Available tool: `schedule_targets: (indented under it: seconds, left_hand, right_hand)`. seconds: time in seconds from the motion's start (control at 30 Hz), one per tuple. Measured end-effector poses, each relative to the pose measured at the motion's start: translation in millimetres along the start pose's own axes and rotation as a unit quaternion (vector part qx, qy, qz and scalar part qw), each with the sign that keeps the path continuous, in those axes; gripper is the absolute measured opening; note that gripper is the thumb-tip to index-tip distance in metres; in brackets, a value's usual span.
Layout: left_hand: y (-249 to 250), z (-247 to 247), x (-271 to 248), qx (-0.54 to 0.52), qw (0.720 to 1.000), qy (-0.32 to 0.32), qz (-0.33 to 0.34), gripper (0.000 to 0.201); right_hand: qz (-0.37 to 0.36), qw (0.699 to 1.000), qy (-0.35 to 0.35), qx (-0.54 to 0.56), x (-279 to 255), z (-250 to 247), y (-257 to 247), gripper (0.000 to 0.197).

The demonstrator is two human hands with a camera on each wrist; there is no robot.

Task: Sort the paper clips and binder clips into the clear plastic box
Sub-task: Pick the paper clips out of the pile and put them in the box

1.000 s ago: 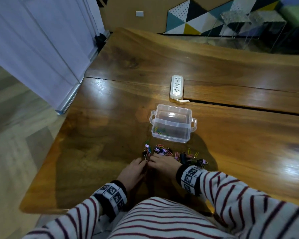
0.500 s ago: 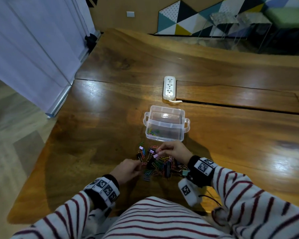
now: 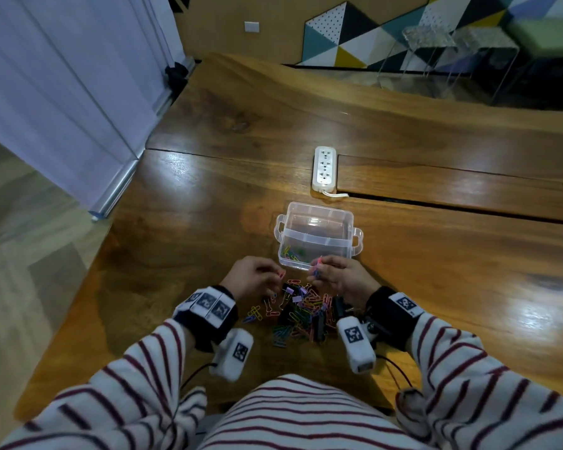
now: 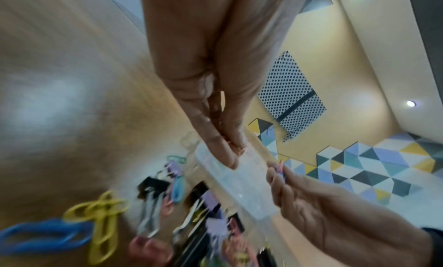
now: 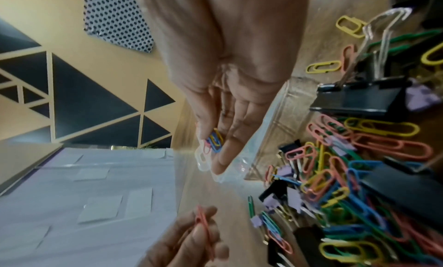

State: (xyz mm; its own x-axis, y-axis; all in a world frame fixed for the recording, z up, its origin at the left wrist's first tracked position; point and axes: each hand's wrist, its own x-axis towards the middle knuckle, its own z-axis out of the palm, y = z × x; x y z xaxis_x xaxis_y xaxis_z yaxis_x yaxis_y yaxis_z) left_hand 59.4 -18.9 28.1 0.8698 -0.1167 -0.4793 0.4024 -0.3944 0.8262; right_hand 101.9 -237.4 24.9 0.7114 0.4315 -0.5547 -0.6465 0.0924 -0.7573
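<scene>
The clear plastic box [image 3: 319,207] stands open on the wooden table, with a few paper clips [image 3: 291,253] in its near left corner. Just in front of it lies a mixed pile of coloured paper clips and black binder clips [image 3: 301,311]. My left hand [image 3: 278,276] pinches a single pink paper clip [image 5: 203,227] above the pile's left side. My right hand [image 3: 316,271] pinches a small bunch of blue, yellow and red paper clips [image 5: 214,140] right at the box's near wall [image 4: 239,182]. A large black binder clip [image 5: 359,98] sits in the pile by my right wrist.
A white power strip [image 3: 325,167] lies beyond the box, its cord running into a long slot in the tabletop [image 3: 436,203]. The table's left edge [image 3: 111,228] drops to the floor beside a pale curtain [image 3: 62,92].
Both hands have risen off the pile and moved forward to the box. The left hand now pinches a pink clip; the right hand carries its bunch closer to the box's near wall.
</scene>
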Motion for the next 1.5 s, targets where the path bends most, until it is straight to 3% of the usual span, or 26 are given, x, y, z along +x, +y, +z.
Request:
schedule_targets:
  seconds: [0.17,0.33,0.43,0.53,0.63,0.83,0.9,0.97,1.07,1.17,1.27,1.37,1.43,1.5]
  left_hand:
    - [33.9,-4.9,35.9,0.017,0.998,0.012,0.052,0.013]
    - [48.8,2.7,62.7,0.103,0.994,0.031,0.021,0.021]
    - [53.5,3.7,58.1,0.225,0.974,0.003,0.037,0.025]
    - [52.9,0.1,42.5,0.219,0.972,0.031,0.075,0.029]
    - [40.6,-10.9,21.2,0.193,0.973,0.076,0.100,0.029]
    - [-14.3,-16.8,-18.2,0.295,0.953,0.073,0.009,0.030]
    - [-30.1,-11.1,-28.3,0.321,0.945,0.052,-0.026,0.042]
    - [-41.4,-0.6,-38.1,0.339,0.939,0.022,-0.042,0.056]
    - [-52.5,16.6,-47.7,0.394,0.919,0.014,-0.006,0.064]
    - [-55.0,26.1,-47.2,0.409,0.912,0.019,0.031,0.058]
    - [-51.8,28.5,-44.6,0.411,0.911,0.013,0.039,0.053]
    - [-51.5,27.1,-43.0,0.413,0.910,0.006,0.041,0.047]
    - [-52.2,27.0,-42.1,0.415,0.909,-0.004,0.036,0.041]
    - [-51.7,25.9,-40.8,0.412,0.911,-0.017,0.024,0.036]
  right_hand:
    - [-0.021,0.999,0.018,0.038,3.9,-6.0,-10.9,0.013]
    - [-0.010,0.998,0.022,0.062,5.2,-14.1,-12.6,0.016]
    - [0.003,0.997,0.029,0.068,7.7,-17.9,-15.0,0.020]
    - [0.004,0.998,0.034,0.061,11.4,-17.7,-18.7,0.017]
    - [-0.024,0.998,0.059,-0.031,16.5,-11.9,-25.3,0.009]
    - [-0.029,0.956,0.096,-0.275,41.0,7.4,-36.1,0.011]
    - [-0.042,0.929,0.083,-0.358,43.1,15.5,-38.1,0.012]
    - [-0.084,0.879,0.080,-0.463,44.6,17.4,-34.6,0.023]
    - [-0.163,0.814,0.063,-0.553,34.8,18.7,-26.1,0.027]
    - [-0.213,0.745,-0.004,-0.632,13.9,24.1,-13.5,0.020]
    - [-0.175,0.655,-0.112,-0.727,-11.4,29.2,7.4,0.021]
    - [-0.121,0.567,-0.133,-0.804,-21.5,28.9,31.3,0.049]
    - [-0.109,0.558,-0.121,-0.814,-18.7,26.4,43.4,0.062]
    - [-0.109,0.577,-0.109,-0.802,-15.6,23.9,49.9,0.060]
